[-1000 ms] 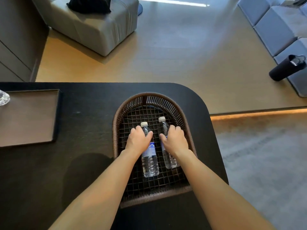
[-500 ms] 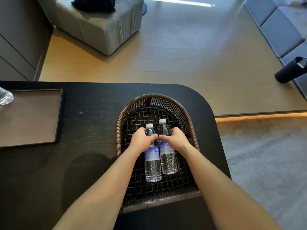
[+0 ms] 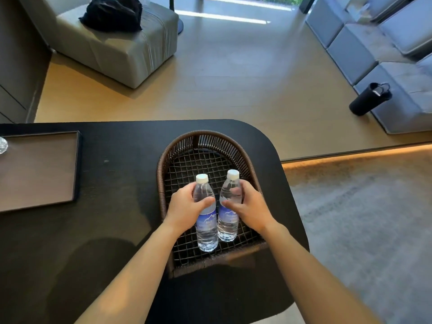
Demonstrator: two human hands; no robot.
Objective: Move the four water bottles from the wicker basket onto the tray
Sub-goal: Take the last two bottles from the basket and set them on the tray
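Fingers of the right hand curl round the far side of the right clear plastic water bottle with white cap and blue label, seen through the plastic, with the thumb pressed across its near face just above the label; grip closed on the bottle. Left hand likewise wrapped round the left clear plastic water bottle with white cap and blue label, thumb laid over the front at shoulder height, fingers behind. Both bottles stand roughly upright, tilted slightly away from the camera, side by side and almost touching at the labels. Their bases sit over the open mesh floor of the dark brown wicker basket with arched rim; whether the bases rest on the mesh or hang just above it cannot be told from this angle. Basket sits on the black round-cornered table, towards its right end. Brown rectangular tray with dark raised edge lies on the same table, well apart to the left, partly cut off by the frame edge. A clear, faceted object shows at the tray's far left margin, possibly another bottle, but too little is in view to say. Both forearms bare, reaching in from the near edge.
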